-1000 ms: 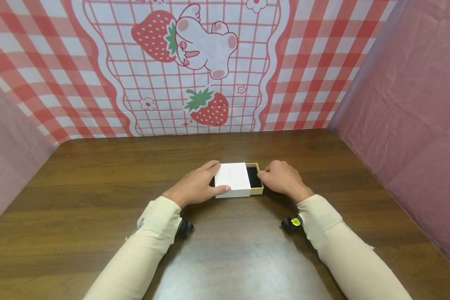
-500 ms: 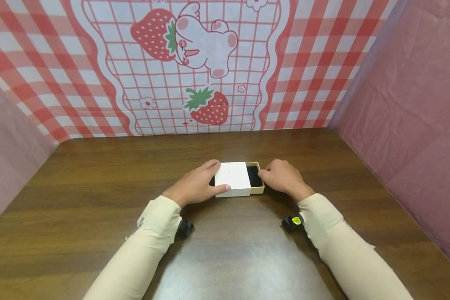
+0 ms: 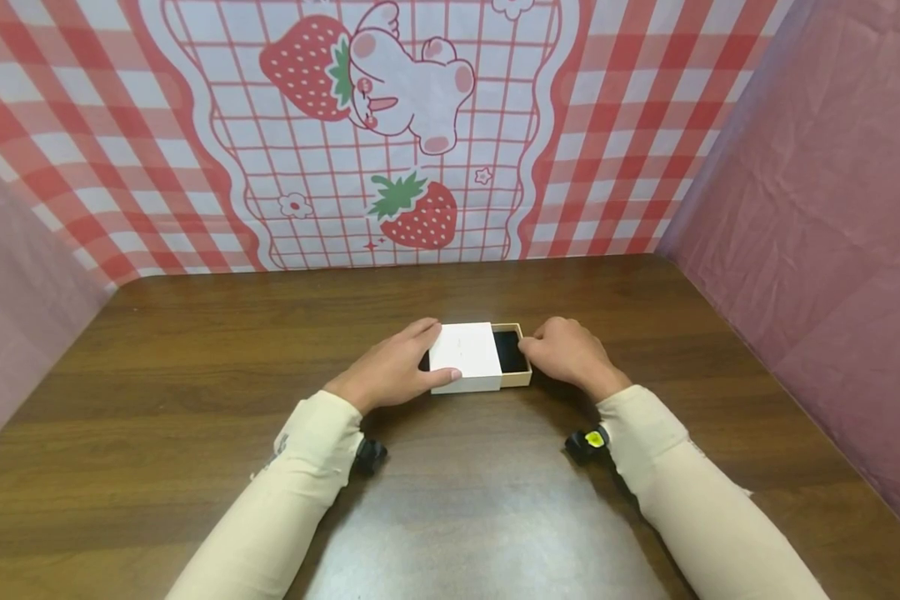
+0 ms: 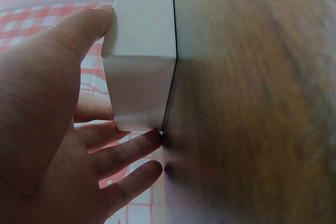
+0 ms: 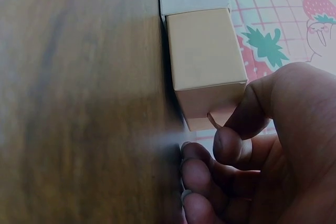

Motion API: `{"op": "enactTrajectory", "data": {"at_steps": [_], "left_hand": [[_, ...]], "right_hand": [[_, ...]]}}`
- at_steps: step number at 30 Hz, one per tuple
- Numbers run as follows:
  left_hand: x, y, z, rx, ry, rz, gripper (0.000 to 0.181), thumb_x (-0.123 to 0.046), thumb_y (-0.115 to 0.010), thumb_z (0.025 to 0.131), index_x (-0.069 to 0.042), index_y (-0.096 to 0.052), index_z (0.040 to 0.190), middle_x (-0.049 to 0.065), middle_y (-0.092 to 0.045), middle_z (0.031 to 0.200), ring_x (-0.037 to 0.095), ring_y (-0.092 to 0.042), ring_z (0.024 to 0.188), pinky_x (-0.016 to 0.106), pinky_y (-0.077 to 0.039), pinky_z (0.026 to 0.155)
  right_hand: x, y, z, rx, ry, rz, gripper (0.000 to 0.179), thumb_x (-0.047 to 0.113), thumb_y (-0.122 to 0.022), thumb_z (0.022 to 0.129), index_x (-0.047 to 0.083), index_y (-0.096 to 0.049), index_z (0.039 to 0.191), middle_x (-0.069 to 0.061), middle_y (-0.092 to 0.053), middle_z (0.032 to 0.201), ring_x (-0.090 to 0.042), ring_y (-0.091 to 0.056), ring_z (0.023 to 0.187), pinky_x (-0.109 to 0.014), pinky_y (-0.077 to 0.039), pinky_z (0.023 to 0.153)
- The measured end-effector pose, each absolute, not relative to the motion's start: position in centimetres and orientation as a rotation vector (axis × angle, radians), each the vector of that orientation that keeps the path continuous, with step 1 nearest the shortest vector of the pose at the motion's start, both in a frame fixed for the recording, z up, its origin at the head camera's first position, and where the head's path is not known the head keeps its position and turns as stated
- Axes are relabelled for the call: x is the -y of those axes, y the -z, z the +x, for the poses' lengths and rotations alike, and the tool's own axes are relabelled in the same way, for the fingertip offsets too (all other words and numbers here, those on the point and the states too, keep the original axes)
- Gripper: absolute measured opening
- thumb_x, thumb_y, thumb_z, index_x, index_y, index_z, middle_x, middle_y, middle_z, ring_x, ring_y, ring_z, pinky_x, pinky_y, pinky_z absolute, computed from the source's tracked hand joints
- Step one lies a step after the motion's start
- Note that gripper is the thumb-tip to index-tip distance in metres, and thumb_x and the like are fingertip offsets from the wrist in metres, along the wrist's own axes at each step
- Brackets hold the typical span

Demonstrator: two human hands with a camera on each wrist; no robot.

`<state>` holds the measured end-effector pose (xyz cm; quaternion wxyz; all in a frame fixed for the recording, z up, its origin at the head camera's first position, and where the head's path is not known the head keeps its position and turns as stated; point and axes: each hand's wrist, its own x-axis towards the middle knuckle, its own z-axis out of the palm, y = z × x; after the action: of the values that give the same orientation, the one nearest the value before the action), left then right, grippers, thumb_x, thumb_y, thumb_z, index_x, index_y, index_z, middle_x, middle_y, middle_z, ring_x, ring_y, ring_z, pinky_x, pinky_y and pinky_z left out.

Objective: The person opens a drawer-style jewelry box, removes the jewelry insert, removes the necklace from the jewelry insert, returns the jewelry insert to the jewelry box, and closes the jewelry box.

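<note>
A small white box sleeve (image 3: 463,358) lies flat on the wooden table, with a tan drawer (image 3: 516,380) sticking out of its right end. Black material (image 3: 507,354) shows inside the drawer. My left hand (image 3: 390,367) grips the sleeve's left end, thumb on the near edge and fingers at the far side and end. At the drawer's outer end is my right hand (image 3: 570,354). In the right wrist view, its thumb and forefinger pinch a small pull tab (image 5: 213,121) on the drawer's end face; the other fingers are curled near the tabletop.
The brown wooden table (image 3: 232,350) surrounds the box. Behind it hangs a red-and-white checked cloth (image 3: 630,125) with strawberry prints, and pink cloth (image 3: 817,208) stands along the right side. Each wrist carries a small black camera (image 3: 371,457).
The drawer has slid slightly farther right out of the sleeve, my right hand moving with it. My left hand and the sleeve have stayed nearly still.
</note>
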<state>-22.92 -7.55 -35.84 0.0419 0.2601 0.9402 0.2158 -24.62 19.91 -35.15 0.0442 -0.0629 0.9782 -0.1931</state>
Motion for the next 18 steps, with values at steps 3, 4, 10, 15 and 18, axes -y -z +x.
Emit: {"op": "enactTrajectory", "data": {"at_steps": [3, 4, 10, 15, 18], "left_hand": [[7.53, 35.84, -22.92, -2.877, -0.658, 0.796, 0.089, -0.059, -0.06, 0.094, -0.003, -0.03, 0.157, 0.011, -0.03, 0.162, 0.026, -0.035, 0.144, 0.043, -0.032, 0.115], [7.53, 35.83, -22.93, -2.877, -0.657, 0.795, 0.089, -0.059, -0.06, 0.094, -0.003, -0.03, 0.157, 0.011, -0.03, 0.162, 0.026, -0.035, 0.144, 0.043, -0.032, 0.115], [7.53, 35.81, -22.95, -2.886, -0.656, 0.797, 0.088, -0.058, -0.061, 0.094, -0.004, -0.032, 0.157, 0.01, -0.032, 0.161, 0.025, -0.037, 0.143, 0.043, -0.033, 0.114], [7.51, 35.87, -23.02, -2.887, -0.651, 0.799, 0.088, -0.058, -0.061, 0.094, -0.004, -0.032, 0.157, 0.009, -0.032, 0.161, 0.025, -0.037, 0.143, 0.043, -0.033, 0.114], [7.51, 35.92, -23.03, -2.887, -0.65, 0.798, 0.088, -0.059, -0.061, 0.094, -0.004, -0.032, 0.157, 0.01, -0.032, 0.161, 0.025, -0.037, 0.143, 0.043, -0.033, 0.114]], "right_hand": [[-19.95, 35.17, -24.63, -2.99, 0.585, -0.191, 0.043, 0.034, -0.052, 0.092, 0.015, -0.053, 0.054, 0.001, -0.045, 0.057, -0.019, -0.043, 0.057, -0.033, -0.033, 0.05], [-19.95, 35.14, -24.63, -2.99, 0.585, -0.191, 0.043, 0.034, -0.052, 0.092, 0.015, -0.053, 0.054, 0.001, -0.044, 0.057, -0.019, -0.043, 0.057, -0.033, -0.033, 0.05], [-19.95, 35.08, -24.62, -2.979, 0.599, -0.184, 0.043, 0.034, -0.053, 0.093, 0.014, -0.053, 0.055, 0.001, -0.045, 0.056, -0.018, -0.043, 0.055, -0.033, -0.033, 0.049], [-19.96, 35.06, -24.59, -2.973, 0.611, -0.179, 0.043, 0.034, -0.052, 0.093, 0.014, -0.054, 0.055, 0.0, -0.046, 0.056, -0.018, -0.044, 0.055, -0.032, -0.033, 0.049], [-19.97, 35.1, -24.59, -2.985, 0.604, -0.181, 0.044, 0.034, -0.052, 0.094, 0.014, -0.054, 0.055, 0.0, -0.046, 0.057, -0.019, -0.044, 0.056, -0.033, -0.033, 0.049]]}}
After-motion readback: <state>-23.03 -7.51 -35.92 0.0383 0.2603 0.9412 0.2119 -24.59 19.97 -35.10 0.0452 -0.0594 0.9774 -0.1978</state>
